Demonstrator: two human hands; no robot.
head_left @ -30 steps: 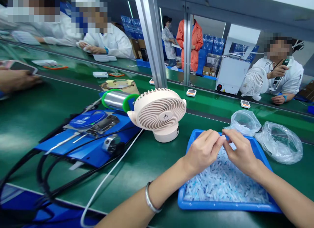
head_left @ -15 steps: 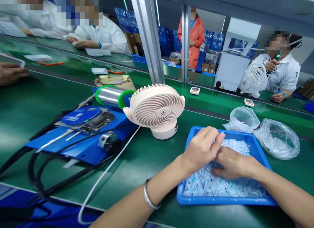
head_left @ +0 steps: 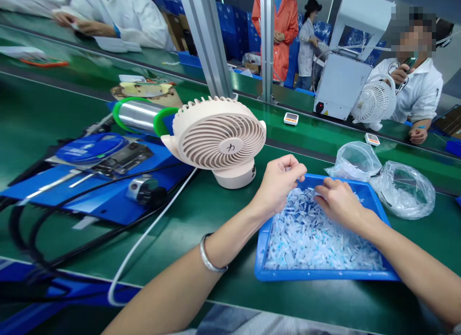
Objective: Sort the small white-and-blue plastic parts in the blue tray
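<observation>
A blue tray (head_left: 320,275) full of small white and pale-blue pieces (head_left: 317,243) lies before me. Over its far left corner is my left hand (head_left: 283,181), fingers curled in with thumb against forefinger; whatever they hold is too small or hidden to make out. My right hand (head_left: 340,200) hovers palm down at the tray's far side, thumb and fingers bent together close above the pieces. Its fingertips partly hide what is between them. A silver bangle (head_left: 211,255) circles my left wrist. The two hands are apart, with a small gap between them.
A pale pink fan (head_left: 223,142) stands left of the tray. Further left lie a blue soldering-type fixture (head_left: 104,186) with cables and a metal roll (head_left: 139,115). Two clear plastic bags (head_left: 406,191) sit behind the tray at right. Co-workers (head_left: 414,85) sit across the line.
My hands, earlier close together over the pieces, have moved apart: the left toward the tray's far left corner, the right slightly up and right. The camera view has shifted.
</observation>
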